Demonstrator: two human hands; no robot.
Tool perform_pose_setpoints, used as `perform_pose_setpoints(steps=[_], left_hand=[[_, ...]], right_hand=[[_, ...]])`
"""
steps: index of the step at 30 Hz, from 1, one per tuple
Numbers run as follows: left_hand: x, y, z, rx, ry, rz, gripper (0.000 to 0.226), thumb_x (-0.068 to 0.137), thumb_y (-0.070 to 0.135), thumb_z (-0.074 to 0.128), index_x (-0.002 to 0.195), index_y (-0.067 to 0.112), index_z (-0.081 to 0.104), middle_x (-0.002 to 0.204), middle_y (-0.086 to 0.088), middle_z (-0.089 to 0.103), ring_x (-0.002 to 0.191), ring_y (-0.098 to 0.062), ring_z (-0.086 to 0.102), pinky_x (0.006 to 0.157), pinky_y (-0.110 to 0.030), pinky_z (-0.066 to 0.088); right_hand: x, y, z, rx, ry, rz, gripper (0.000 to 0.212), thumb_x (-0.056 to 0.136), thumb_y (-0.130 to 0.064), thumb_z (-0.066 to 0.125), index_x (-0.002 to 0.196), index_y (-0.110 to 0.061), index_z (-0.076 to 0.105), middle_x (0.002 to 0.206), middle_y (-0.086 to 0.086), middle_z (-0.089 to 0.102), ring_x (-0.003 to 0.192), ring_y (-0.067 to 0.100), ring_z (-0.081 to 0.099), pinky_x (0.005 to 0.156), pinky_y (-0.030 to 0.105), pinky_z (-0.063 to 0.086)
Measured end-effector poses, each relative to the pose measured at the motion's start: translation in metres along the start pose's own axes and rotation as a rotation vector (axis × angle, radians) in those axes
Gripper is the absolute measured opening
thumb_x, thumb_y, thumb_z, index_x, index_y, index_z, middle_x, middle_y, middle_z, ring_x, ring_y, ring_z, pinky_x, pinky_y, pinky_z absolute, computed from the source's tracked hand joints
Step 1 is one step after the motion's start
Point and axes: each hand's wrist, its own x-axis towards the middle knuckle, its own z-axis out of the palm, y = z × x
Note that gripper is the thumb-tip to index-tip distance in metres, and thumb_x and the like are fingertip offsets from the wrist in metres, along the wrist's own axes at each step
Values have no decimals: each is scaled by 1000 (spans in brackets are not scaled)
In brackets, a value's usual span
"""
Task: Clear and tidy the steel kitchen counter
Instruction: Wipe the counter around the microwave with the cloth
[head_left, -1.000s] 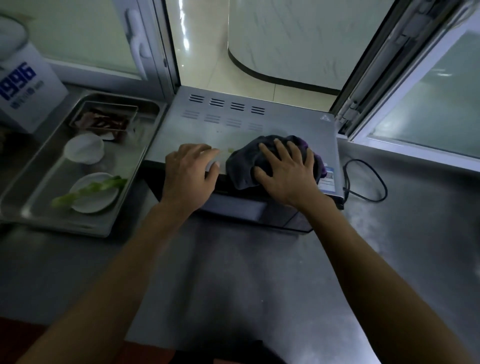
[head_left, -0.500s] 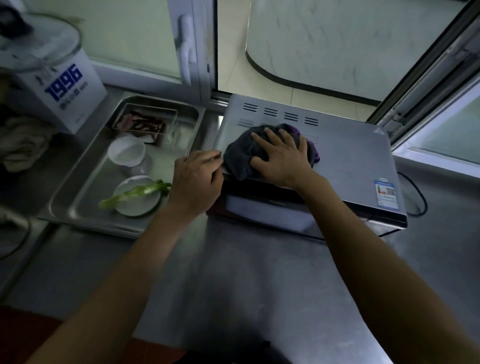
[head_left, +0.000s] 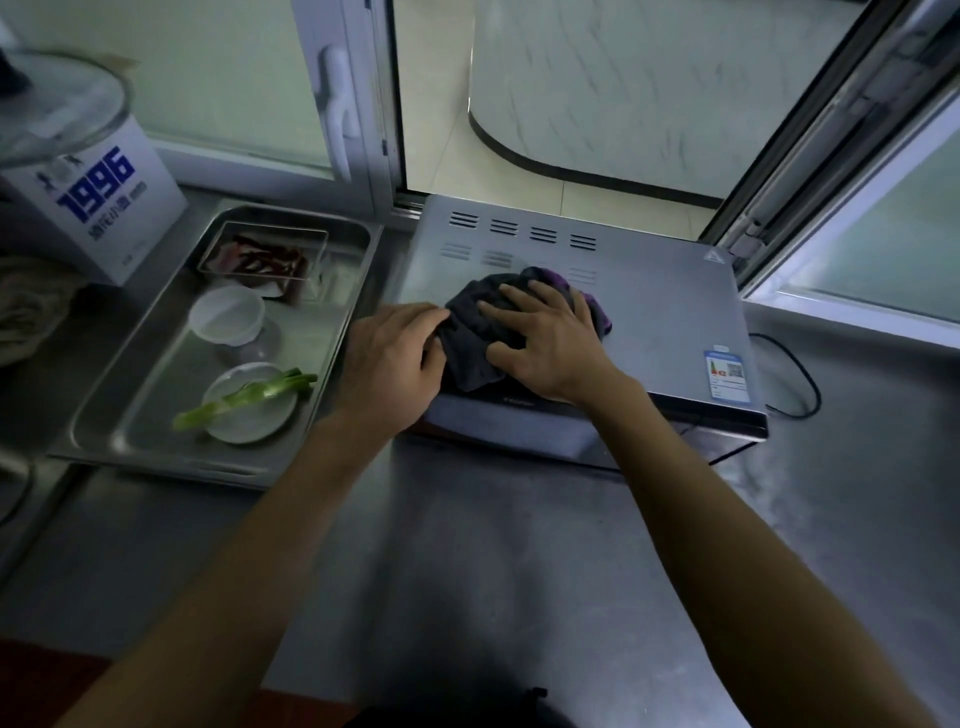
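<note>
My right hand (head_left: 550, 345) slid the dark cloth (head_left: 480, 332) toward frame centre, fingers spread flat on it; left hand (head_left: 392, 358) rests beside, fingers together, on the appliance (head_left: 649, 312).

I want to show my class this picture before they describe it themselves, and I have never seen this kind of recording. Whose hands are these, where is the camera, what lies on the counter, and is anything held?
There is no machine: a person wears a camera on the head, looking down at their own bare hands. The right hand presses a dark cloth flat onto the top of a grey microwave. The left hand rests on the microwave's left edge, touching the cloth. Left of it, on the steel counter, a metal tray holds a plate with a green onion, a plastic cup and a small dish of food. A white box stands behind.
</note>
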Motion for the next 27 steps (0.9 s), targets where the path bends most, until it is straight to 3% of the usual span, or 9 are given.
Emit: perform_pose_setpoints(steps=[16, 21, 27], left_hand=[[21, 149, 66, 107, -204, 83, 30, 91, 18, 60, 120, 11, 68, 122, -5, 66, 114, -30, 59, 88, -53, 51], [14, 169, 76, 162, -229, 63, 31, 91, 19, 59, 118, 11, 69, 123, -5, 66, 114, -31, 59, 87, -53, 52], [3, 171, 75, 176, -227, 26, 28, 93, 21, 59, 117, 12, 68, 124, -5, 64, 116, -29, 57, 89, -50, 50]], right_hand=[[-119, 151, -33, 67, 114, 233, 66, 81, -59, 36, 144, -45, 44, 161, -9, 28, 150, 19, 12, 121, 54, 2], [-132, 166, -29, 100, 171, 269, 64, 82, -59, 35, 144, -44, 45, 161, -6, 28, 150, 23, 12, 119, 57, 8], [-129, 162, -29, 43, 109, 272, 61, 90, -55, 32, 150, -43, 33, 164, -3, 18, 151, 26, 5, 118, 61, 1]])
